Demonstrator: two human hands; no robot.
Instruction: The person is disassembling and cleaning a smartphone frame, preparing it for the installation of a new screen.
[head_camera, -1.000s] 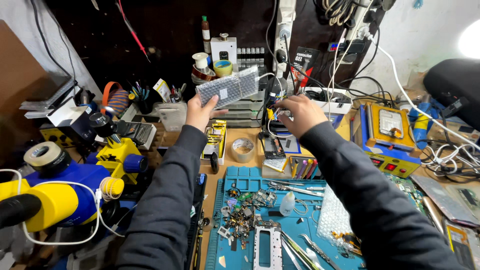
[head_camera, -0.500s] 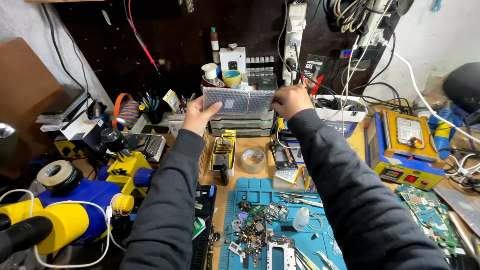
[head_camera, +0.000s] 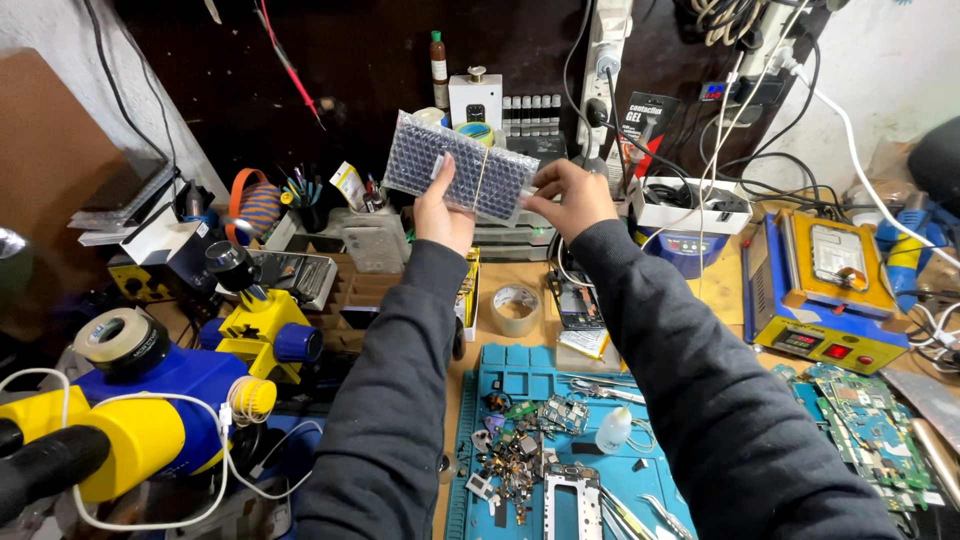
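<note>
2 hands are raised, the left hand and right hand, sharing 1 bubble-wrapped packet between them. Below them lie 1 roll of tape and 1 blue work mat, with 1 small squeeze bottle on the mat. Left of the left hand stand 1 yellow microscope and 1 pen cup, and right of the right hand sits 1 yellow heating machine.
</note>
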